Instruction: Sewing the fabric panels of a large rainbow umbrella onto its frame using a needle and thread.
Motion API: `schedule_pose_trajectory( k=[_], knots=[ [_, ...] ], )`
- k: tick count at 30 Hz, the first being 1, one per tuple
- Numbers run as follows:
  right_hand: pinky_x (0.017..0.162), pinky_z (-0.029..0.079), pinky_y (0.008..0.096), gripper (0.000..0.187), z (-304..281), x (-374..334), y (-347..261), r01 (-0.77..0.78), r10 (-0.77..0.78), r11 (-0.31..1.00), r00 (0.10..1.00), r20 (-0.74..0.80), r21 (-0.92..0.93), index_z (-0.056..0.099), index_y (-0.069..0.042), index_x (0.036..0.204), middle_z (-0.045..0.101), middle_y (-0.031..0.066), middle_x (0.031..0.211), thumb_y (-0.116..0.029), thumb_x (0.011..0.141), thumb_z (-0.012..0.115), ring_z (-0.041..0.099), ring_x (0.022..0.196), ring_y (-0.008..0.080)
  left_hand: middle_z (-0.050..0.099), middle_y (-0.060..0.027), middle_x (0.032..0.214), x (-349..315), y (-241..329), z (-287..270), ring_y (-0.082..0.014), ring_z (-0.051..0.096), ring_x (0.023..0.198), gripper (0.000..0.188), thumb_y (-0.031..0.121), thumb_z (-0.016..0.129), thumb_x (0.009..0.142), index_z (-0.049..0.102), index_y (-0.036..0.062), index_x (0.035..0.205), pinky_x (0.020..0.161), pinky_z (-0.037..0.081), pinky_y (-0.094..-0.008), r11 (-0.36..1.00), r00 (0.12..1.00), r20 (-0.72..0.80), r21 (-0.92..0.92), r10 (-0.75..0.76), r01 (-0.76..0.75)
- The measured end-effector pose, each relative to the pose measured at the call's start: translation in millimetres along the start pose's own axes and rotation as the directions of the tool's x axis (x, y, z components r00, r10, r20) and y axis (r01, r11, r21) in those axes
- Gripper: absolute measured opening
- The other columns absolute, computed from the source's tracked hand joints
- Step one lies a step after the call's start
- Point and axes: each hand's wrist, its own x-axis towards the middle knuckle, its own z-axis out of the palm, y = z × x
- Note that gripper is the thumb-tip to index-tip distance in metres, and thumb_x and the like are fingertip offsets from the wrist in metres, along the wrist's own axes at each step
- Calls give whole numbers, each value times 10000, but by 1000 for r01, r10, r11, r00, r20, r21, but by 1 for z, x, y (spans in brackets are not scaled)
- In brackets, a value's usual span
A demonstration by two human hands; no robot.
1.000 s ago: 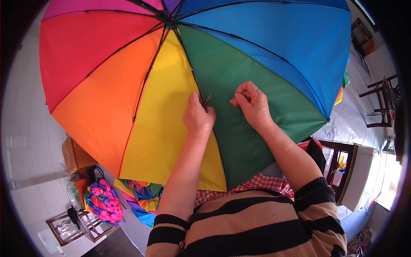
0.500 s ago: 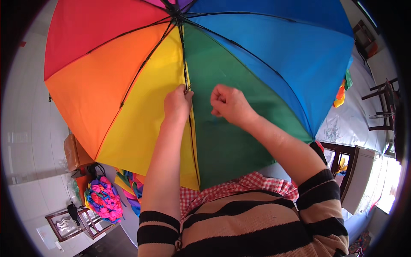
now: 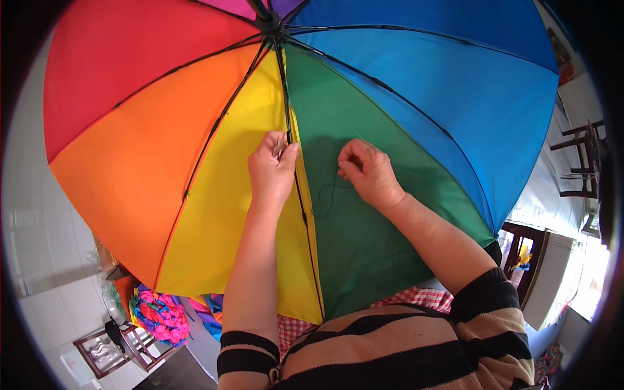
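Observation:
An open umbrella [image 3: 214,84] in rainbow panels fills the view, its inner side toward me. Black ribs spread from a dark hub [image 3: 268,25] near the top. My left hand [image 3: 272,170] is closed at the rib [image 3: 286,97] along the yellow-green seam, thumb and fingers pinched there. A small, thin, shiny object [image 3: 279,148] shows between those fingers; I cannot make out its kind. Over the green panel [image 3: 383,247], my right hand [image 3: 370,172] is closed in a pinch. A dark thread [image 3: 323,207] hangs in a loose loop from its fingertips.
A bundle of bright pink and multicoloured cloth [image 3: 159,315] lies at the lower left, beside more coloured fabric [image 3: 209,315]. A red checked cloth [image 3: 416,298] covers my lap. Dark wooden chairs [image 3: 580,159] stand at the right, near a white box-like piece [image 3: 552,279].
The umbrella has shifted slightly down toward me and looks larger. My right hand has moved a little right and down, and the thread loop now shows. The left hand stays at the rib.

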Motion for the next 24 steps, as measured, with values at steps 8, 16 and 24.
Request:
schedule_pose_trajectory(
  k=[8,16,24],
  knots=[
    [597,502,398,72,21,67,-29,326,-395,760,919,-1,-562,548,-35,829,590,110,784,-16,795,609,623,696,302,526,26,674,0,2,1,-39,482,624,126,13,655,841,531,33,835,591,430,-212,948,988,48,-277,-149,157],
    [604,480,456,82,29,71,-32,270,-338,721,941,16,-638,538,-63,825,585,110,824,-30,794,607,604,737,351,571,10,691,-1,6,-2,-38,492,614,106,-1,646,846,544,28,843,583,434,-217,941,994,52,-319,-99,110],
    [600,488,457,88,30,64,-33,293,-324,659,942,90,-693,523,-55,851,567,117,844,-22,803,588,601,724,365,574,17,687,-2,3,-1,-40,486,602,123,-22,666,834,565,29,883,562,420,-222,956,993,29,-271,-112,116]
  ],
)
